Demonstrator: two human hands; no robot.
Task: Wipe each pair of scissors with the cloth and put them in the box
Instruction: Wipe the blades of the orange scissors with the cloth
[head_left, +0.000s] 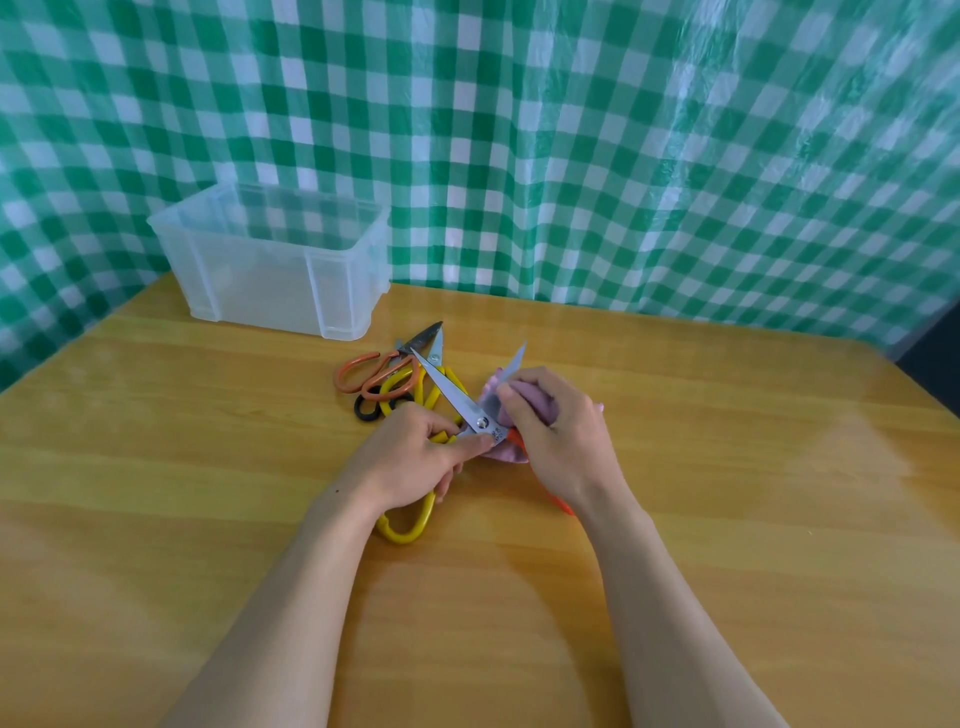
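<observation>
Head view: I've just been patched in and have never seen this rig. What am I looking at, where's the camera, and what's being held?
There is no robot here: a person works with bare hands. The single picture comes from a camera on their head, looking down at a wooden table. The left hand grips a pair of scissors near the pivot, with the blades spread. The right hand pinches a pink cloth against one blade. Behind them more scissors lie in a heap, with orange, yellow and black handles. The clear box stands at the back left.
</observation>
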